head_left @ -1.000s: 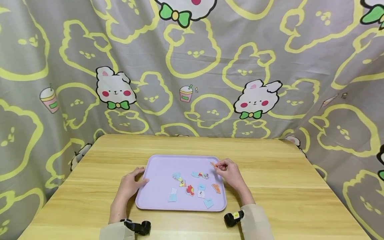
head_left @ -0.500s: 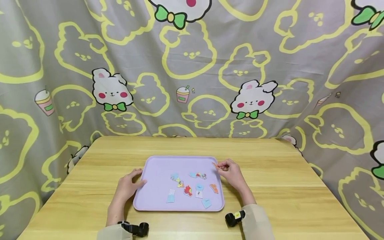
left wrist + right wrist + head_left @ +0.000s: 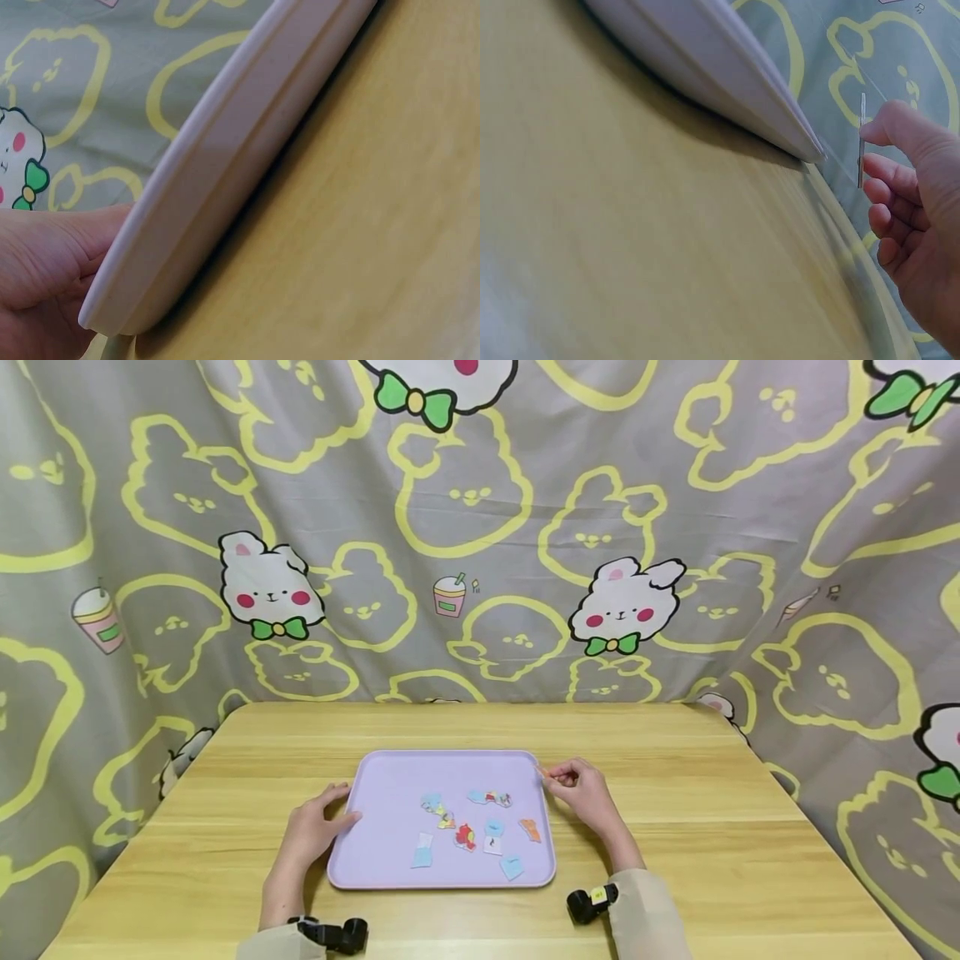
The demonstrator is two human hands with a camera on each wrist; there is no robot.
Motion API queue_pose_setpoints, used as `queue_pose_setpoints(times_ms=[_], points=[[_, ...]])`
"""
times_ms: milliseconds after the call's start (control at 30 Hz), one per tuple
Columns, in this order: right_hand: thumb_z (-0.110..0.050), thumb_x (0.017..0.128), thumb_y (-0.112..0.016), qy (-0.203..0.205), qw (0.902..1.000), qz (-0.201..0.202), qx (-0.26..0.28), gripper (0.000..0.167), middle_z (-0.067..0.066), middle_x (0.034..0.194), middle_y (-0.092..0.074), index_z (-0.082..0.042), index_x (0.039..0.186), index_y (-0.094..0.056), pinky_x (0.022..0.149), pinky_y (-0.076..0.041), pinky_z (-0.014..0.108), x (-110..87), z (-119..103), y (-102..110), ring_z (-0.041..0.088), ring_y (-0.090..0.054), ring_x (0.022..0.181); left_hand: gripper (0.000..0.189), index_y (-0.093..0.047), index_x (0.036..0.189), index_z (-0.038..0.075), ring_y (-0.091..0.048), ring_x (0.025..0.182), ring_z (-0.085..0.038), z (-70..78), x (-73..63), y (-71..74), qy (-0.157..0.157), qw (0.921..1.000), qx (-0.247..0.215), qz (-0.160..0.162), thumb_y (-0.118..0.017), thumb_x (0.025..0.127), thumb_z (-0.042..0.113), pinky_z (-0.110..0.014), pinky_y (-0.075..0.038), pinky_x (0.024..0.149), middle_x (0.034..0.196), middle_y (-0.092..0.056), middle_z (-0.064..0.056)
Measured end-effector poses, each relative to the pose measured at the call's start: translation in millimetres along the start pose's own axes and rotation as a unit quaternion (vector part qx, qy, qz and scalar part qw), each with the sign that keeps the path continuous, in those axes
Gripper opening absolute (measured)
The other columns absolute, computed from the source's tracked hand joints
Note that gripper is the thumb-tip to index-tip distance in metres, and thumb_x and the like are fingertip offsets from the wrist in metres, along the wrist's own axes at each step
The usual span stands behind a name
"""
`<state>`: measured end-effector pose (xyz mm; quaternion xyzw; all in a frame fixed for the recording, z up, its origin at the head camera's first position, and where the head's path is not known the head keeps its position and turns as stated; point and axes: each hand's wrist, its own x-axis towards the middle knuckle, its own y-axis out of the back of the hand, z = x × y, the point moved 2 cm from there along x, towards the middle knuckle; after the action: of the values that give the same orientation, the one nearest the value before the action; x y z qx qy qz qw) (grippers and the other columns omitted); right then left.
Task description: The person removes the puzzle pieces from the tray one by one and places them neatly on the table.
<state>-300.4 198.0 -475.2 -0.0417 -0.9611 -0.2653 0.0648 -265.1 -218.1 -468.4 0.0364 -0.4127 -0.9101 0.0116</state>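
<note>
In the head view, my right hand (image 3: pixel 583 789) pinches a small orange puzzle piece (image 3: pixel 544 772) over the right rim of the lilac tray (image 3: pixel 390 777). The right wrist view shows that piece (image 3: pixel 862 142) edge-on between thumb and forefinger, with the other fingers curled below. My left hand (image 3: pixel 313 827) holds the tray's left side, its thumb over the rim. In the left wrist view the rest of that hand (image 3: pixel 45 277) is partly hidden behind the tray wall (image 3: pixel 187 180). Inside the tray lie a red piece (image 3: pixel 465 837), an orange piece (image 3: pixel 530 830) and a blue piece (image 3: pixel 512 867).
More pieces lie in the tray: a joined blue-and-yellow group (image 3: pixel 438 808), a joined blue-and-red strip (image 3: pixel 489 797) and blue-and-white pieces (image 3: pixel 423 850). The tray rests on a wooden table (image 3: pixel 675 827). A patterned curtain (image 3: pixel 480 635) hangs behind the table.
My right hand has shifted right with the orange puzzle piece, from above the tray's inside to its right rim. The left hand stays at the left rim. The whole view has drifted slightly.
</note>
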Motion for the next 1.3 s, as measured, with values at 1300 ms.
queue_pose_setpoints(times_ms=[1300], points=[[-0.005,0.078,-0.071,0.065,0.9905,-0.024,-0.119,0.008,0.008,0.083,-0.061,-0.002,0.085,-0.068,0.062,-0.046,0.016,4.1,14.8,22.0,0.01,-0.052,0.072,0.057,-0.05,0.141,0.002,-0.027,0.141,-0.052,-0.7,1.8,0.5,-0.01,0.9999,0.002,-0.004,-0.068,0.092,0.024,-0.064,-0.027,0.115,0.152,-0.034,-0.029]])
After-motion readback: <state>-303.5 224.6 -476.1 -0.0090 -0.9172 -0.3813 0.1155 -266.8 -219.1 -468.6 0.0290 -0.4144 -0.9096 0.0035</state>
